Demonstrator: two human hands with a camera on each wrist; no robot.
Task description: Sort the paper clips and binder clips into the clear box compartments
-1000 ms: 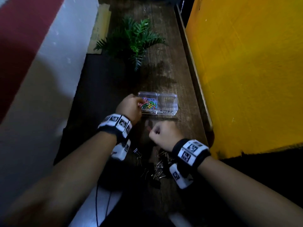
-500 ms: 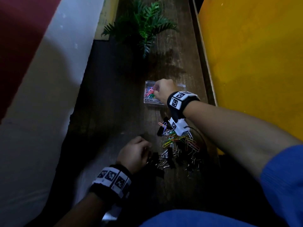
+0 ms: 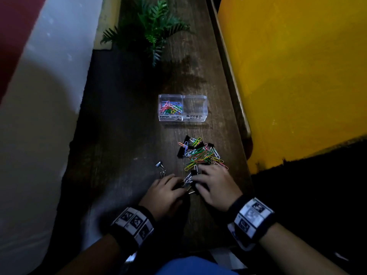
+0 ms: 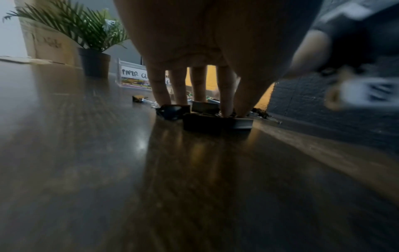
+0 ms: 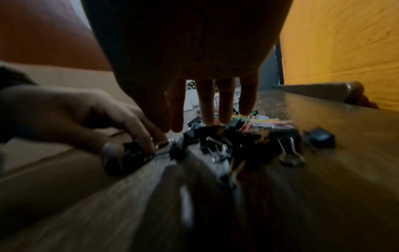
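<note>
The clear box sits mid-table. Its left compartment holds coloured paper clips; its right compartment, labelled for binder clips, looks empty. A mixed pile of coloured paper clips and black binder clips lies nearer me. My left hand pinches a black binder clip at the pile's near edge, thumb against fingers. My right hand is beside it, its straight, spread fingers over the binder clips.
A lone silver-handled binder clip lies left of the pile. A potted fern stands at the far end of the narrow wooden table. A yellow wall runs close along the right; a pale surface lies left.
My right hand has come back from the clear box to the pile near me. My left hand has stayed at the pile's near edge, among the binder clips.
</note>
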